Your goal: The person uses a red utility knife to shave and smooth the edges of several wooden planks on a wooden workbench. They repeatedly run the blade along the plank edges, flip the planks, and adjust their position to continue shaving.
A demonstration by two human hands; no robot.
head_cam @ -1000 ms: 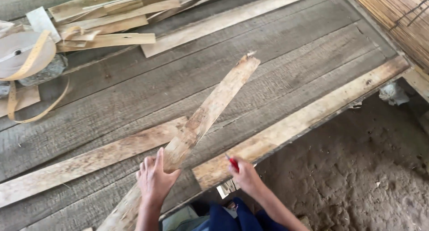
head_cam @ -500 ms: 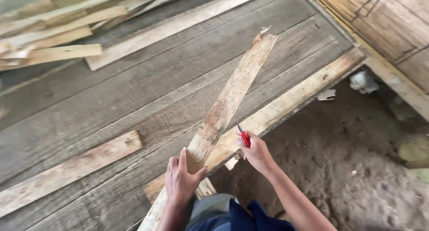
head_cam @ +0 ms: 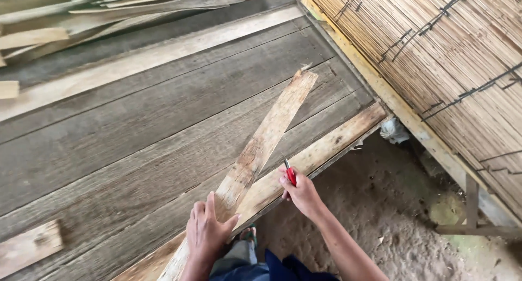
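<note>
Nearest the camera, the left hand [head_cam: 206, 232] lies flat and open on the near end of a long, rough wooden slat [head_cam: 255, 156], fingers spread, pressing it down rather than clasping it. The slat runs diagonally away from the hand across the grey plank table [head_cam: 136, 139], its far end splintered. Just right of the slat, the right hand [head_cam: 302, 194] is closed around a red-handled tool [head_cam: 290, 175], its grip tight; the tool's tip sits beside the slat's edge, over a pale edge board [head_cam: 326, 148] of the table. Right of the slat, below the table, is sandy ground [head_cam: 380, 216]. Farther off, a woven reed panel [head_cam: 451, 58] stands right of the slat; stacked slats [head_cam: 109, 9] lie beyond it.
</note>
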